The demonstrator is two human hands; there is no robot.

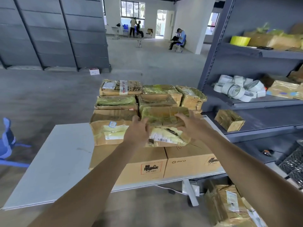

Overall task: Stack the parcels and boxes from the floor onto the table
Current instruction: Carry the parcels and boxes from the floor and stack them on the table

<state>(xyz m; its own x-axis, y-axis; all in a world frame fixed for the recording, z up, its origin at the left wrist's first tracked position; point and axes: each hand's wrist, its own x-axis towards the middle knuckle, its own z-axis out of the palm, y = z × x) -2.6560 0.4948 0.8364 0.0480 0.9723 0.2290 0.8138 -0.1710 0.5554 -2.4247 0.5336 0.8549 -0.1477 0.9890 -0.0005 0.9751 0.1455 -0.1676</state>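
- Taped box [164,117] is held at both ends, at the top of the stack [118,102] on the table [57,153].
- Left hand [137,131]: fingers are curled round the box's left end and grip it.
- Right hand [191,126]: fingers are laid over the top right edge and the thumb on the near side, so the box is gripped.
- Box is held level, directly over a yellow parcel [165,136]. Whether it rests on that parcel cannot be told.
- Yellow parcel is seen lying on a PICO box [190,161], which stands at the table's near edge, touching a second carton [144,164] to its left.
- Behind, more taped boxes are packed in rows; the right half of the table is covered.
- Floor parcels [229,207] are noted under the table's near right corner.
- Shelf [262,104] stands to the right, with tape rolls [239,89] and a small box [229,120] on it.
- Blue chair [8,141] is recorded at the far left.
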